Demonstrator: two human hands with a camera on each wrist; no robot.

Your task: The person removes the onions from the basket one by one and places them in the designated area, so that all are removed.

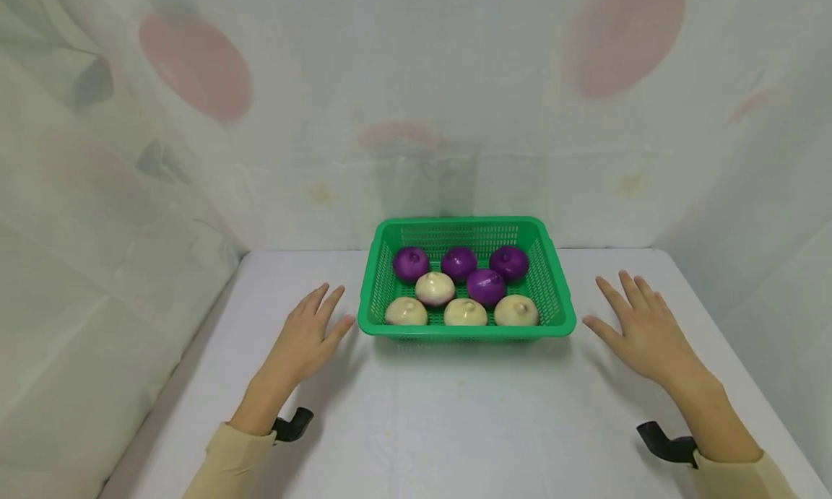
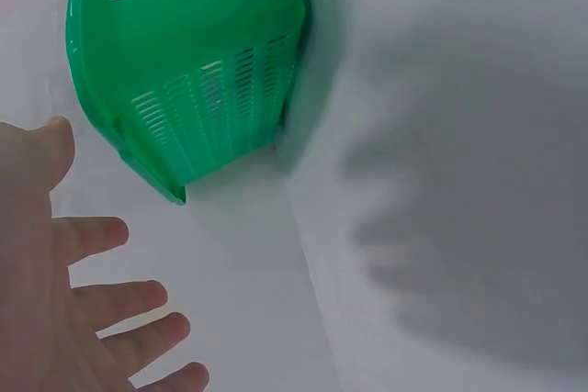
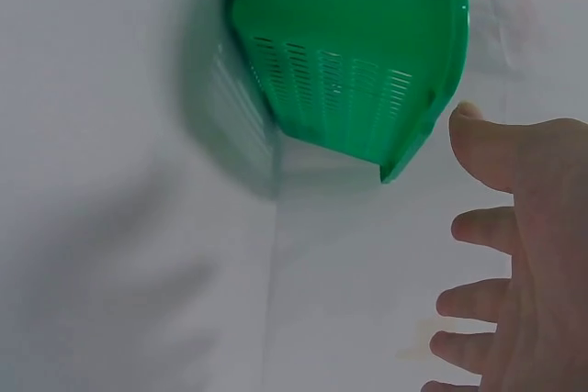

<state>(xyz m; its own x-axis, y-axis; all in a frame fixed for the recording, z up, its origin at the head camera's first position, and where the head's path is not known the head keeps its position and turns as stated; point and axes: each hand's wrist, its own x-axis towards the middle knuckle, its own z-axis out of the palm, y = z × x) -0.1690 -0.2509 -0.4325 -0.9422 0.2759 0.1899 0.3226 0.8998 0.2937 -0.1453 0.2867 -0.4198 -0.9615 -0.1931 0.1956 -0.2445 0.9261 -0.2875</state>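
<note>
A green plastic basket (image 1: 466, 331) with slotted walls stands at the far middle of the table. Inside it, several purple onions (image 1: 410, 264) lie toward the back, and several pale onions (image 1: 435, 289) lie mostly along the front. My left hand (image 1: 305, 340) hovers beside the basket's left end, fingers spread, thumb near the rim but apart from it. On the opposite side, my right hand (image 1: 643, 333) is held above the table with spread fingers, a small gap from the basket. Both wrist views show the basket's outer walls (image 2: 211, 89) and empty palms.
A white cloth covers the table (image 1: 455, 427). Behind the basket hangs a pale curtain (image 1: 312, 123) with faded red spots, and more sheeting closes in both sides. Black straps (image 1: 666, 443) stick out at the wrists.
</note>
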